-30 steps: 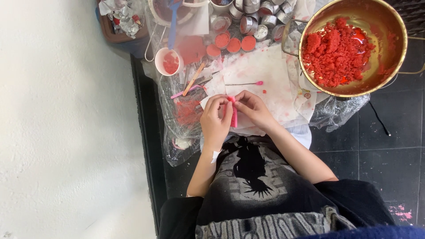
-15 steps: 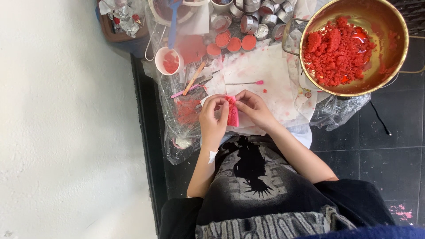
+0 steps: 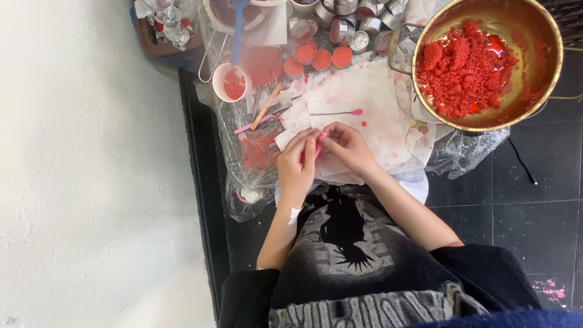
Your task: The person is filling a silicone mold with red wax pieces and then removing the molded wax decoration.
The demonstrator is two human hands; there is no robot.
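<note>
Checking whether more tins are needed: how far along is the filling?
Done: three small round tins sit filled with red paste. In hand: left hand and right hand pinch a small pink piece. Left: empty tins and a brass bowl with much red paste.

1 head-worn view, looking steeply down from above, fairly near, over lap and floor-level work area

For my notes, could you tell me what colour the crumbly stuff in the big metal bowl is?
Red, seen in the head view: crumbly red material fills the big golden metal bowl.
</note>
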